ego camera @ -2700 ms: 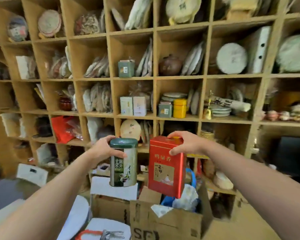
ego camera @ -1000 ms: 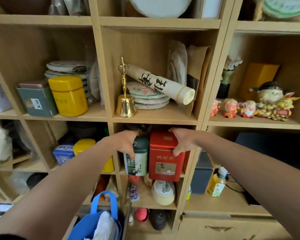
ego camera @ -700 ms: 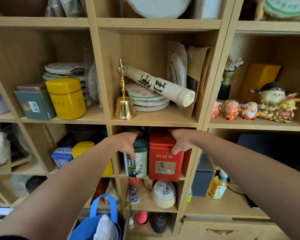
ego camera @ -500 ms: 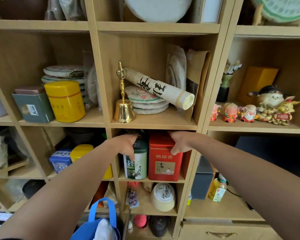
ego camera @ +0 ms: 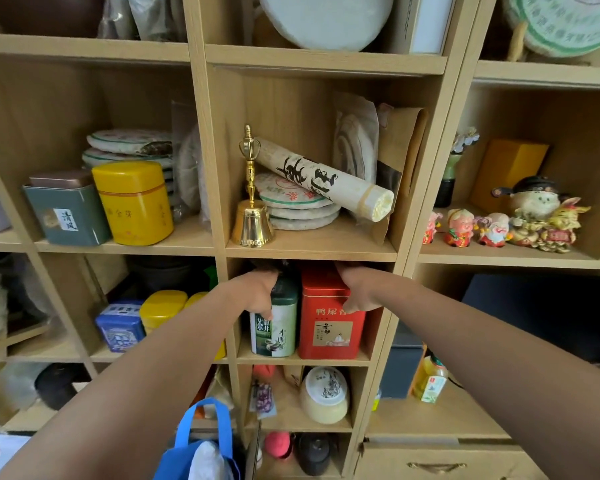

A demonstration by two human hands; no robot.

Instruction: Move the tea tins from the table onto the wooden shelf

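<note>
Green tea tin [ego camera: 274, 323] and red tea tin [ego camera: 329, 323]: stood upright, side by side, at the front edge of one wooden shelf [ego camera: 309, 250] compartment. Left hand [ego camera: 257, 294] is clasped over the green lid, right hand [ego camera: 359, 289] over the red; withdrawal would be straight back.

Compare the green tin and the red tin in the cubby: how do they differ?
The green tin is rounded with a dark green lid; the red tin is boxy with flat faces. The green tin is narrower and sits left; the red tin is wider and sits right. The left hand holds the green tin, the right hand the red tin. Both stand upright, side by side on the same shelf board.
</note>
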